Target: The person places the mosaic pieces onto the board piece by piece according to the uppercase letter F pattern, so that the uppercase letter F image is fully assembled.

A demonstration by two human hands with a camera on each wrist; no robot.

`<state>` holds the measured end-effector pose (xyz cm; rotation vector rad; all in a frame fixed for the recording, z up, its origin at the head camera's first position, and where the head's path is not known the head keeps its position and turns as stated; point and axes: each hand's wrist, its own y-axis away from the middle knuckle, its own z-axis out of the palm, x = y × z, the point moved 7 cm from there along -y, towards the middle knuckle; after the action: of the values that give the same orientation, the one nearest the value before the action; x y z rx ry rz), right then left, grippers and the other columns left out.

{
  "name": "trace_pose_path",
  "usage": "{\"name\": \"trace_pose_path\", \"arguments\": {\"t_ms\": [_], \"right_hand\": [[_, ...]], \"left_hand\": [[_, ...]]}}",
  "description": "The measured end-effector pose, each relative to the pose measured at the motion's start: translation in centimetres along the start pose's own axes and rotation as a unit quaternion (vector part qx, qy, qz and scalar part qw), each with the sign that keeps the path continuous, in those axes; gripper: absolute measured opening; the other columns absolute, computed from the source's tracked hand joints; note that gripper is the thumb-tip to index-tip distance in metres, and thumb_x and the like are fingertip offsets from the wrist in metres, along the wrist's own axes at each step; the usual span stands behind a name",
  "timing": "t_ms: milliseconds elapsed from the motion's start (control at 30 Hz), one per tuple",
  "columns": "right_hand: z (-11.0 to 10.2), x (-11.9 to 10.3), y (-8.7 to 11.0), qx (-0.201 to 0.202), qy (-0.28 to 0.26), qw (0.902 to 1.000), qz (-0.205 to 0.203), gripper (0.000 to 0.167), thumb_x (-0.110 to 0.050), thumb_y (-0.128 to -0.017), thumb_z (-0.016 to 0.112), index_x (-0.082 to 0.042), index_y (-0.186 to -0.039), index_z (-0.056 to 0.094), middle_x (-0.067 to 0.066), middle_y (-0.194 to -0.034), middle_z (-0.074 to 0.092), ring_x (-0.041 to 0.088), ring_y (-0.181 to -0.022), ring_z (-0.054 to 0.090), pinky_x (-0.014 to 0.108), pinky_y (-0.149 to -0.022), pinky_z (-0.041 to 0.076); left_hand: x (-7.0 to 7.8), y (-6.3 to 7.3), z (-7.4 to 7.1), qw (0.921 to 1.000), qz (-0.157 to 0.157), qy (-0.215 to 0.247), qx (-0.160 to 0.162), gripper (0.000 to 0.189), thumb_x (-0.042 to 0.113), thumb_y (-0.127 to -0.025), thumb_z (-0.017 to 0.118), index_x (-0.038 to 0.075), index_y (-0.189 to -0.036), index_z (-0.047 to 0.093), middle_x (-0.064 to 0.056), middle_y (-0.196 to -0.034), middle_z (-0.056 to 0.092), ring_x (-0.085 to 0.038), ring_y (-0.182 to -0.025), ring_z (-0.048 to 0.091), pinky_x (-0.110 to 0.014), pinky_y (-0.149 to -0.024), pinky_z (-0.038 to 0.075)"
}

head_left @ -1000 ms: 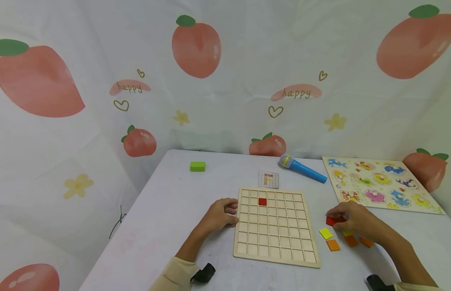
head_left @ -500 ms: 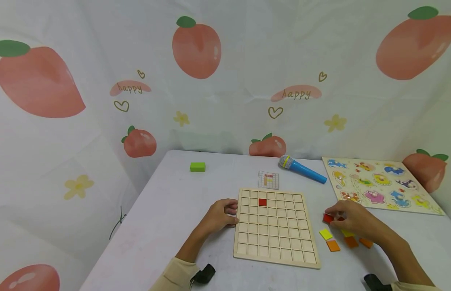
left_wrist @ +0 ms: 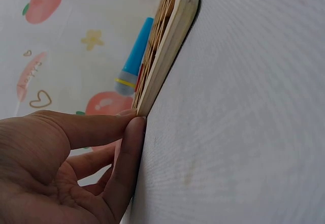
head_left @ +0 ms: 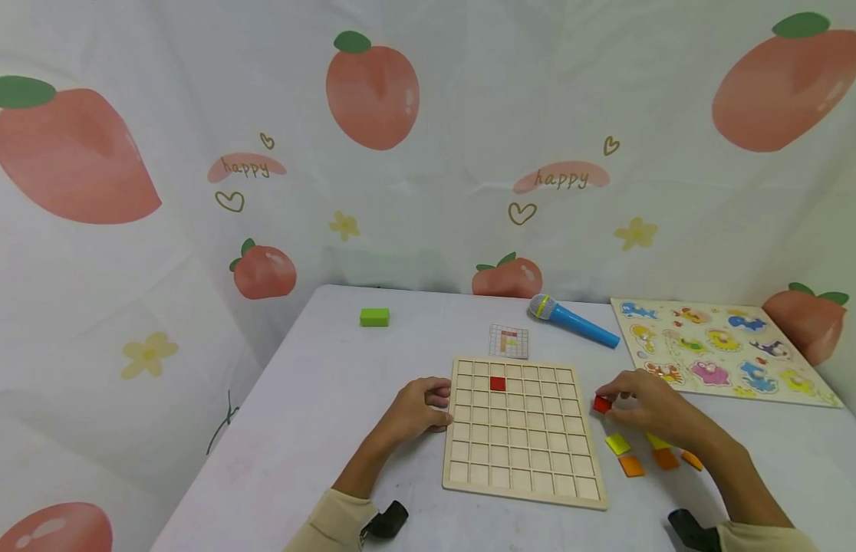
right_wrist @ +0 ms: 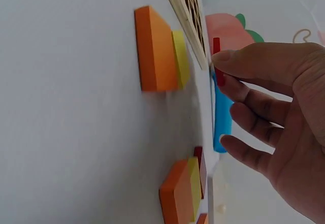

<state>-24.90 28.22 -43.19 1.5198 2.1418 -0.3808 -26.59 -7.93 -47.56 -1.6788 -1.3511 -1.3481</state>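
Note:
My right hand (head_left: 649, 402) pinches a red square tile (head_left: 603, 404) between thumb and fingertips, just off the board's right edge. In the right wrist view the tile (right_wrist: 220, 78) is seen edge-on, raised off the table. A pale wooden grid board (head_left: 525, 441) lies before me, with one red tile (head_left: 498, 383) in a cell near its top. At the board's left edge my left hand (head_left: 416, 410) grips with thumb and forefinger; the left wrist view shows both tips at the board's side (left_wrist: 167, 56).
Right of the board lie yellow tiles (head_left: 617, 445) and orange tiles (head_left: 631, 466); the right wrist view also shows a dark red tile (right_wrist: 200, 170). Behind are a small pattern card (head_left: 508, 341), a blue toy microphone (head_left: 583, 324), an animal puzzle board (head_left: 721, 368) and a green block (head_left: 375, 317).
My right hand has lifted the red tile from beside the loose tiles and moved left with it toward the board. The left hand and the board have stayed put.

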Motion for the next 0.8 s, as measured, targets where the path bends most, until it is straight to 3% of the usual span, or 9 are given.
{"name": "trace_pose_path", "arguments": {"t_ms": [167,433,800], "right_hand": [[0.3,-0.9,-0.5,0.012,0.001,0.9998,-0.014,0.030,-0.018,-0.091,0.080,-0.006,-0.119,0.079,-0.001,-0.111,0.071,0.021,-0.102,0.058,0.031,-0.080,0.053],[0.9,-2.1,-1.9,0.014,-0.010,0.9998,-0.012,0.033,-0.022,-0.092,0.080,-0.007,-0.121,0.078,-0.001,-0.109,0.070,0.023,-0.104,0.058,0.037,-0.083,0.053],[1.4,-4.2,-3.5,0.017,-0.021,0.9989,-0.038,0.031,-0.019,-0.094,0.079,-0.004,-0.120,0.077,0.002,-0.110,0.070,0.024,-0.102,0.060,0.040,-0.085,0.054]], "left_hand": [[0.0,0.0,0.0,1.0000,0.000,0.001,0.001,0.062,-0.010,-0.084,0.080,-0.006,-0.143,0.059,-0.014,-0.124,0.067,-0.022,-0.108,0.065,-0.031,-0.075,0.066],[0.0,0.0,0.0,1.0000,-0.002,0.002,0.001,0.063,-0.010,-0.084,0.080,-0.006,-0.143,0.059,-0.014,-0.125,0.067,-0.022,-0.108,0.065,-0.032,-0.075,0.066],[-0.1,0.0,0.0,1.0000,0.003,0.001,-0.001,0.062,-0.009,-0.084,0.080,-0.006,-0.142,0.059,-0.015,-0.124,0.067,-0.022,-0.107,0.065,-0.031,-0.075,0.066]]}}
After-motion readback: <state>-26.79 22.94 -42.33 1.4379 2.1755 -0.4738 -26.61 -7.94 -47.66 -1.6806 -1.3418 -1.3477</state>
